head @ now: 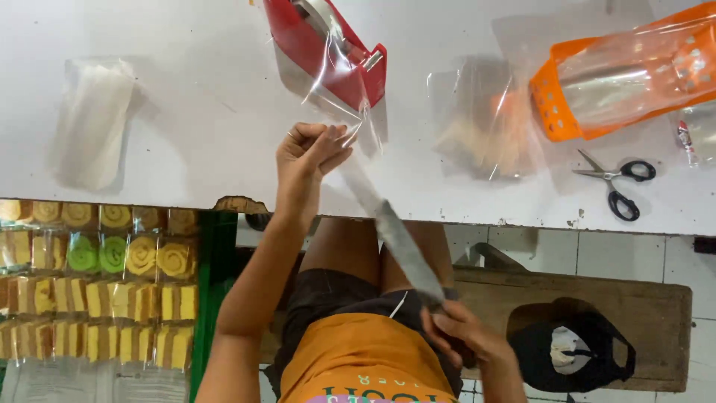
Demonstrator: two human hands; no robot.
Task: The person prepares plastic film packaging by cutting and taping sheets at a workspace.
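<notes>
A red tape dispenser point(328, 52) stands on the white table point(209, 112), with clear tape trailing from its cutter. My left hand point(306, 158) is just in front of the dispenser and pinches the upper end of a long strip of clear tape point(395, 235). The strip runs diagonally down past the table edge, over my lap. My right hand point(459, 336) grips its lower end near my orange shirt. The strip is stretched taut between both hands.
An orange perforated basket point(552, 104) holding clear bags lies at the right, with loose clear bags point(477, 119) beside it and black-handled scissors point(619, 183) in front. A stack of clear bags point(93, 119) lies left. Wrapped cake slices point(97, 291) fill a crate below. A black item point(574, 347) rests on the wooden bench point(656, 298).
</notes>
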